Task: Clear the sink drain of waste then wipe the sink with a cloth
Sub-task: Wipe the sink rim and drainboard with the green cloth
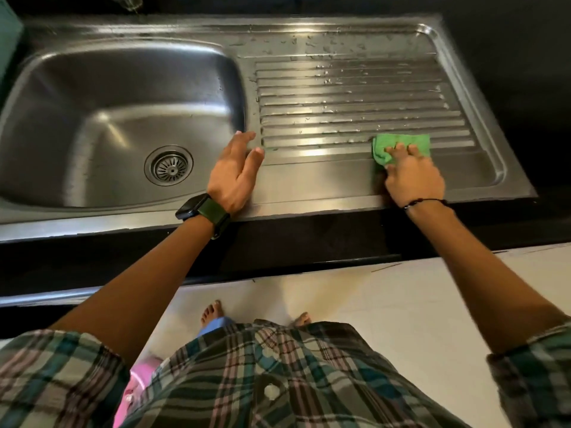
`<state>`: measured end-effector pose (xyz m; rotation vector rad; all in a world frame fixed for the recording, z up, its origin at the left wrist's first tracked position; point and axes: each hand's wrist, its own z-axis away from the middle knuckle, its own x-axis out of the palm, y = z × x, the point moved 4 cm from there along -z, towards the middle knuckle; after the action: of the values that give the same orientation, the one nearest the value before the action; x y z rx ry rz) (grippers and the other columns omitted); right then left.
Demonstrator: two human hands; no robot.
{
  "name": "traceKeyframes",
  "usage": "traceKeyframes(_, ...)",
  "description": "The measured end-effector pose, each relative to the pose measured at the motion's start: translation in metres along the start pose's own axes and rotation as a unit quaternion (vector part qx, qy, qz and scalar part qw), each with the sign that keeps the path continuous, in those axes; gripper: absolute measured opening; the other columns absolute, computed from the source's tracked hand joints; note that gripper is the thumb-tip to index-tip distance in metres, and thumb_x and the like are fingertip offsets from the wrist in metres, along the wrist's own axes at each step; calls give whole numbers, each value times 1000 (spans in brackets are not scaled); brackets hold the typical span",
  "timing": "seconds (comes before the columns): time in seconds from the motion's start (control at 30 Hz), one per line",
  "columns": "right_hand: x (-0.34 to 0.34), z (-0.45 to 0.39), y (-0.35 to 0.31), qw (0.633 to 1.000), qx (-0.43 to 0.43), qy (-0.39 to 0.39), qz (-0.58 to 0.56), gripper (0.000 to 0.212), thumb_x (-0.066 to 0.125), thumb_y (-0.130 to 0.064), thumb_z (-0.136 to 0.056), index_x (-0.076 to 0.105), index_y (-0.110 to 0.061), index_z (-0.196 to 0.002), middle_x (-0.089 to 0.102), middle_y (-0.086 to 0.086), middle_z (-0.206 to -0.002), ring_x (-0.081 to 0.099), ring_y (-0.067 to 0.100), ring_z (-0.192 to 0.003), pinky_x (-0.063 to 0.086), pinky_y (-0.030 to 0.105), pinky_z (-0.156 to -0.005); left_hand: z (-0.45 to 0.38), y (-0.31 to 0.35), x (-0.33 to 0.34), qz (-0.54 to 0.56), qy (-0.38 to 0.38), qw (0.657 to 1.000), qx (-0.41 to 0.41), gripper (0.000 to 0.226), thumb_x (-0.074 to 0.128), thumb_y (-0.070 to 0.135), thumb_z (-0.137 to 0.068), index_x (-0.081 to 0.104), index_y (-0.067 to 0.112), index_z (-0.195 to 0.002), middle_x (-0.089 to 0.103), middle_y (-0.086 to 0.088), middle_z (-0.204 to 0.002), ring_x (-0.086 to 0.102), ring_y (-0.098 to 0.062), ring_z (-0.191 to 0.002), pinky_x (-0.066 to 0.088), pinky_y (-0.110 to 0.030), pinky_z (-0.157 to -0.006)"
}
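A steel sink (pixel 77 88) has its bowl on the left and a ribbed drainboard (pixel 355 97) on the right. The round drain strainer (pixel 169 165) sits in the bowl's floor and looks free of waste. My right hand (pixel 412 176) presses a green cloth (pixel 401 143) onto the near right part of the drainboard, fingers curled over the cloth's near edge. My left hand (pixel 236 171), with a dark watch on its wrist, rests flat with straight fingers on the rim between bowl and drainboard.
Water drops lie on the far part of the drainboard. A black countertop (pixel 509 88) surrounds the sink. Below are a white tiled floor (pixel 401 304), my bare feet and a pink object (pixel 136 390) at the lower left.
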<state>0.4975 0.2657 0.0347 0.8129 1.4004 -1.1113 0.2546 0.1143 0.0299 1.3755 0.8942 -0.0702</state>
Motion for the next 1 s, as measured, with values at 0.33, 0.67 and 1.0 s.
traceKeyframes(0.33,44,50,-170,961,-266,-75,24,56,43,-22,-91,27,-7,-143,29,14,-151,15,37,-142,13,45,-118,-9,-1,12,-91,-52,994,21,54,26,43,-87,41,10,-126,49,-16,-128,52,-34,-106,35,-33,-82)
traceKeyframes(0.67,8,34,-21,971,-232,-49,10,44,43,-24,-91,43,-26,-134,38,0,-149,29,16,-140,17,36,-116,-4,11,22,-267,-148,947,102,65,29,46,-85,33,8,-137,28,-14,-149,32,-34,-133,29,-48,-109)
traceKeyframes(1.0,-25,20,60,999,-10,-22,33,39,46,-32,-91,46,-13,-125,52,17,-128,54,40,-109,43,44,-89,-66,58,108,-287,-208,901,252,55,37,33,-94,28,6,-141,22,-19,-152,13,-30,-143,9,-41,-118)
